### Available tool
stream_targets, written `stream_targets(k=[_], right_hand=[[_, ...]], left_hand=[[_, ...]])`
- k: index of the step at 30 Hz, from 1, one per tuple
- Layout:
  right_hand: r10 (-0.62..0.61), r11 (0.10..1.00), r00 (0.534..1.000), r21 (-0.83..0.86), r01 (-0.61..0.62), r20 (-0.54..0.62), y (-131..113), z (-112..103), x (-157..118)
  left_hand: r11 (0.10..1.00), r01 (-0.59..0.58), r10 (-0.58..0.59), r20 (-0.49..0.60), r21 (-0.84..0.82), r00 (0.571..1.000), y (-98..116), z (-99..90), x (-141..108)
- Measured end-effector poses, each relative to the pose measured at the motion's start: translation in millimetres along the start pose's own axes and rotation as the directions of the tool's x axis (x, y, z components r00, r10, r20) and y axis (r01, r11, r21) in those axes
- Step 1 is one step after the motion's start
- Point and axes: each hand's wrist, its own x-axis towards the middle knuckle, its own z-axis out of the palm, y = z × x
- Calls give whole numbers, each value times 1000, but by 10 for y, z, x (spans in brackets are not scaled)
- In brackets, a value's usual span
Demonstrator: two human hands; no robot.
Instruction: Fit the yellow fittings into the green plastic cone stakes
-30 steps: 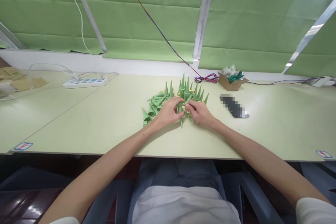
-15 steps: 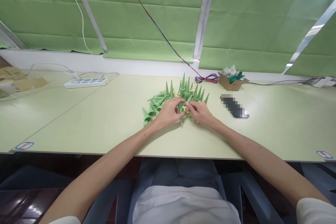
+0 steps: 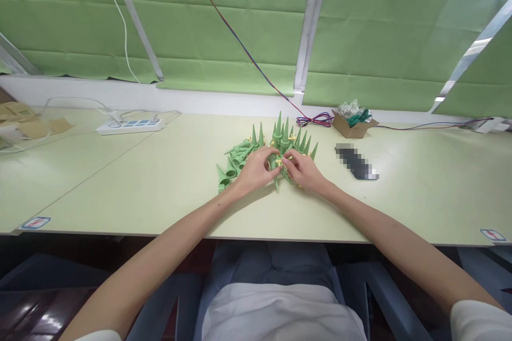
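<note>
My left hand (image 3: 255,171) is closed round a green plastic spike (image 3: 276,182), whose pointed end hangs down below the fingers. At the spike's upper end, between both hands, sits a small yellow valve-like piece (image 3: 279,162). My right hand (image 3: 306,171) pinches at this yellow piece with thumb and forefinger; the fingertips partly hide the contact. Behind the hands stand several upright green spikes (image 3: 285,141) with yellow fittings. Loose hollow green cones (image 3: 231,170) lie in a heap to the left of my left hand.
A pixelated dark phone-like object (image 3: 356,162) lies to the right. Behind it stands a small cardboard box (image 3: 352,129) with plastic and green material inside, beside coiled red-blue wire (image 3: 316,119). At the left are a white power strip (image 3: 131,126) and brown packaging (image 3: 30,122).
My right fingers have shifted slightly at the yellow piece, and it shows more clearly between the hands. My left hand keeps its hold; the heaps of spikes are unchanged.
</note>
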Motion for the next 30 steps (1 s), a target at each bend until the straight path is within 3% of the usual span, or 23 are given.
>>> stream_targets(k=[19,30], right_hand=[[-54,986,999,-159,53,-4,2,-16,22],[-25,996,1000,-87,24,-6,-7,-5,17]], left_hand=[[1000,-12,13,42,-15,999,58,-24,-17],[999,14,-13,21,-52,1000,18,-3,4]])
